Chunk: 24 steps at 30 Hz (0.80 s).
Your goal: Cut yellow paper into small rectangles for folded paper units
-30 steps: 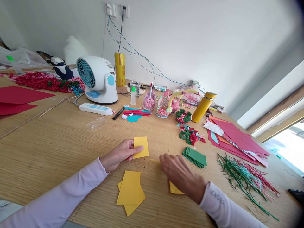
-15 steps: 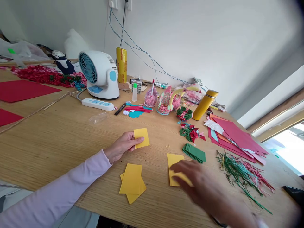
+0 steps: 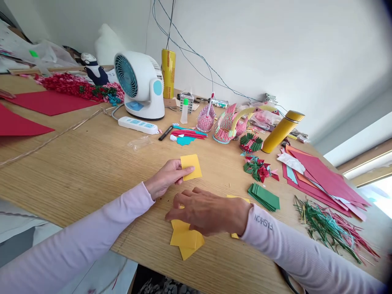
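In the head view my left hand [image 3: 169, 174] pinches a squarish yellow piece of paper [image 3: 192, 166] between thumb and fingers, just above the table. My right hand [image 3: 205, 210] is palm down over two crossed yellow paper slips [image 3: 186, 241], fingers curved and apart. Nothing shows between its fingers; whether the fingertips touch the slips I cannot tell. Behind my right wrist, another yellow paper slip [image 3: 235, 235] is mostly covered. A fanned stack of green paper slips [image 3: 263, 197] lies to the right.
Folded green and red paper pieces [image 3: 259, 168] and a paper-folded swan [image 3: 228, 126] stand farther back. A yellow bottle [image 3: 281, 132] leans nearby. Red sheets [image 3: 324, 175] and thin paper strips [image 3: 330, 228] lie at right. A white fan [image 3: 141, 85] and power strip [image 3: 137, 125] stand back left.
My right hand has moved left, from the separate yellow slip to over the crossed slips. My left hand keeps its hold on the yellow paper. The view has shifted slightly.
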### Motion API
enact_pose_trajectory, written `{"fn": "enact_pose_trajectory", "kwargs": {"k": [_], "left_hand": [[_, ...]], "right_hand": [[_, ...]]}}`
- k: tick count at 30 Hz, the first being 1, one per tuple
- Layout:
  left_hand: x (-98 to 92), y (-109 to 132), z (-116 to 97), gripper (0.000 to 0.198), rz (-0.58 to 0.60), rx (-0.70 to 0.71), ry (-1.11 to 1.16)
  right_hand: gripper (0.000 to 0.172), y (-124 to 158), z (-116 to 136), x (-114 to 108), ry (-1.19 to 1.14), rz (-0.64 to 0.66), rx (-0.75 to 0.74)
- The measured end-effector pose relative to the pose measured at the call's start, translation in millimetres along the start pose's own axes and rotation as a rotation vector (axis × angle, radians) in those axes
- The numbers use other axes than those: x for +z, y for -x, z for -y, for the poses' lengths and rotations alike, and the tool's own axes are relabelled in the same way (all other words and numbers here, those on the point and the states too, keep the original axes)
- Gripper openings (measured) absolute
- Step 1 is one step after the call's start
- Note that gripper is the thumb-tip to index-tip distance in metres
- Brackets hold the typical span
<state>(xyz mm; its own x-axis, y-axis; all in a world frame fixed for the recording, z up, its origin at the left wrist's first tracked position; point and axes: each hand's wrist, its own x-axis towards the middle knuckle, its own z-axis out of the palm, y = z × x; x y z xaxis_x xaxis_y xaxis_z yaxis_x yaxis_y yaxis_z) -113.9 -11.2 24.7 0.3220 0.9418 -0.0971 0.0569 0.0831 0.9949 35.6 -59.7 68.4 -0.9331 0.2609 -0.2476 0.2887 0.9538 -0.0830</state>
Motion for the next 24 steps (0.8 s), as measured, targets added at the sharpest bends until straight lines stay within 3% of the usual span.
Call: {"fn": "enact_pose_trajectory", "kwargs": {"k": [3, 6, 10, 15, 20, 24], "left_hand": [[1.4, 0.1, -0.1, 0.041, 0.015, -0.025, -0.018], [2.6, 0.3, -0.1, 0.04, 0.034, -0.033, -0.017], [3.0, 0.1, 2.0, 0.039, 0.053, -0.02, -0.038], [2.1, -2.5, 8.1, 0.038, 0.045, -0.03, -0.049], [2.2, -3.7, 10.9, 0.037, 0.038, -0.042, -0.046], [3.1, -2.5, 9.4, 0.036, 0.04, -0.042, -0.026]], "right_hand": [[0.05, -5.8, -4.1, -4.8, 0.004, 0.089, 0.005], [0.04, -4.9, -8.7, -7.5, -0.022, 0.147, 0.032], [0.032, 7.7, -10.8, -5.7, -0.12, 0.112, 0.043], [0.038, 28.0, -11.0, 4.3, -0.304, 0.063, 0.096], [0.023, 42.8, -11.0, 16.1, -0.361, 0.088, 0.153], [0.015, 58.6, -9.0, 20.3, -0.407, -0.015, 0.169]]}}
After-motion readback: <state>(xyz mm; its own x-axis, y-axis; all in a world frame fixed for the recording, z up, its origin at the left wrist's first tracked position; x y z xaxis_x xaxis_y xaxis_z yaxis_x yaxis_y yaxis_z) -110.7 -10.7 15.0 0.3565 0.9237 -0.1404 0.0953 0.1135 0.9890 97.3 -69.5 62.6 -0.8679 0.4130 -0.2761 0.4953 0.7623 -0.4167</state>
